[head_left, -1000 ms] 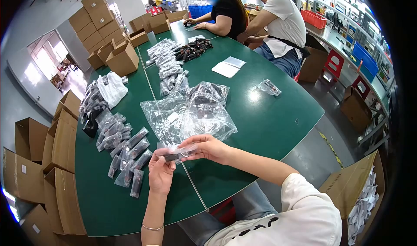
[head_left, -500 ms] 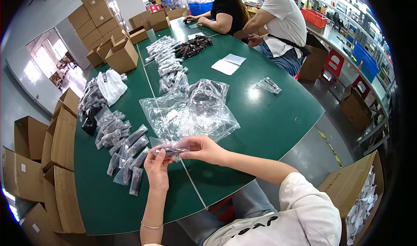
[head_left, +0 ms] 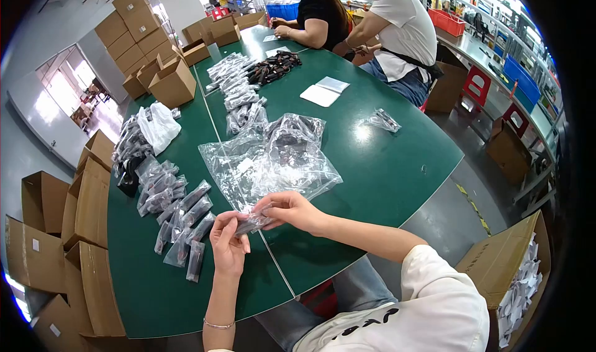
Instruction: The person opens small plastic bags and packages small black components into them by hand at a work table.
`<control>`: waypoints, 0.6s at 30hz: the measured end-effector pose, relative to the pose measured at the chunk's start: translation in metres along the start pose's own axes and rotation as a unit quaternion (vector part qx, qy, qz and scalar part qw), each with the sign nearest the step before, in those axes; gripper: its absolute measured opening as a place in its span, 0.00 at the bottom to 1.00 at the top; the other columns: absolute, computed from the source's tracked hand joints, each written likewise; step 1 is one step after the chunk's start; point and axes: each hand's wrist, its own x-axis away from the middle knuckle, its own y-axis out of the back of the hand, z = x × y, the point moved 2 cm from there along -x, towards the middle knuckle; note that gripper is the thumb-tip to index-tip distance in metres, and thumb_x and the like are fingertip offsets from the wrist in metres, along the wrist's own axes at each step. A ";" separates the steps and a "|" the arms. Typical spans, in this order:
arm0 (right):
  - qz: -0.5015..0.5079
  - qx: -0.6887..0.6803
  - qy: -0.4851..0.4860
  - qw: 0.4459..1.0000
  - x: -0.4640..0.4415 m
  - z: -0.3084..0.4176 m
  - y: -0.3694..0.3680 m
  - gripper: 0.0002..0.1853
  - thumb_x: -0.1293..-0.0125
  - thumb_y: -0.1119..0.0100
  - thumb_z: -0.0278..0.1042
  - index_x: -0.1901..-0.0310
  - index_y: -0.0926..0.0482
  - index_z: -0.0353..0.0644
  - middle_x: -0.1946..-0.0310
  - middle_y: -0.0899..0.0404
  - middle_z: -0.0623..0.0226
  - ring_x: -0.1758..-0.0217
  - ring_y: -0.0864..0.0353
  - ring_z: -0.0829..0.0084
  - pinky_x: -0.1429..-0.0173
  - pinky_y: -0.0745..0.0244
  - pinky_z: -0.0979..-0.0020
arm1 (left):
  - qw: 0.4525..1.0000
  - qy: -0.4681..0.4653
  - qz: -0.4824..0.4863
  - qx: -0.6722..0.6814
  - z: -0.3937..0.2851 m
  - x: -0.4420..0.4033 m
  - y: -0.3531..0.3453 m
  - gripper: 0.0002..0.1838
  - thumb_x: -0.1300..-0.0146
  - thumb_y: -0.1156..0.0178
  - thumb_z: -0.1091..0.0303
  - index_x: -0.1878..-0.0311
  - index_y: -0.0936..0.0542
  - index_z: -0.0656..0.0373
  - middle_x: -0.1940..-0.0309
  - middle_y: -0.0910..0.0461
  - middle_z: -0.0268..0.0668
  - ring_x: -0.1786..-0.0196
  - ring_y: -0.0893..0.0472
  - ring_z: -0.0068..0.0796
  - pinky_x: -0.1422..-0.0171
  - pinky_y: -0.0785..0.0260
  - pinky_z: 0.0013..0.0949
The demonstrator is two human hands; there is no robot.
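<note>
Between my two hands is a small clear plastic bag with a dark item inside; its exact kind cannot be made out. My left hand pinches one end of it between thumb and fingers. At the other end, my right hand grips the plastic with bent fingertips. Just beyond the hands, a large crumpled clear plastic bag lies on the green table. Several small bagged dark items are spread to the left of my left hand.
Farther back lie a pile of bagged items, loose dark items and a white sheet. One bagged item rests at the right. Two people sit across the table. Cardboard boxes line the left; a carton of paper scraps stands right.
The small bag has turned and shifted slightly right in my hands. My right fingers have moved up over its end, and my left fingers have changed their hold.
</note>
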 end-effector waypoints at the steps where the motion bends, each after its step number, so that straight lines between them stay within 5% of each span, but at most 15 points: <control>1: -0.002 -0.011 -0.015 1.000 -0.001 -0.003 0.003 0.11 0.32 0.50 0.26 0.51 0.25 0.34 0.55 0.22 0.63 0.51 0.22 0.74 0.45 0.22 0.72 | 1.000 0.000 0.001 0.000 0.000 0.000 0.001 0.07 0.35 0.48 0.72 0.58 0.25 0.66 0.64 0.21 0.43 0.82 0.26 0.22 0.80 0.31 0.20; 7: -0.009 -0.120 -0.077 0.990 -0.002 0.000 0.005 0.10 0.34 0.52 0.25 0.54 0.24 0.35 0.53 0.24 0.62 0.51 0.21 0.72 0.44 0.22 0.70 | 0.996 -0.005 0.005 0.088 0.001 0.000 0.001 0.09 0.37 0.46 0.75 0.54 0.27 0.65 0.60 0.22 0.44 0.75 0.22 0.23 0.68 0.26 0.21; 18: -0.009 -0.036 -0.021 0.999 -0.001 -0.006 0.002 0.14 0.38 0.39 0.27 0.52 0.25 0.33 0.55 0.23 0.63 0.52 0.22 0.76 0.44 0.25 0.74 | 0.987 -0.033 -0.077 -0.140 0.002 -0.002 0.003 0.11 0.37 0.39 0.65 0.58 0.23 0.64 0.64 0.18 0.42 0.74 0.20 0.22 0.68 0.28 0.19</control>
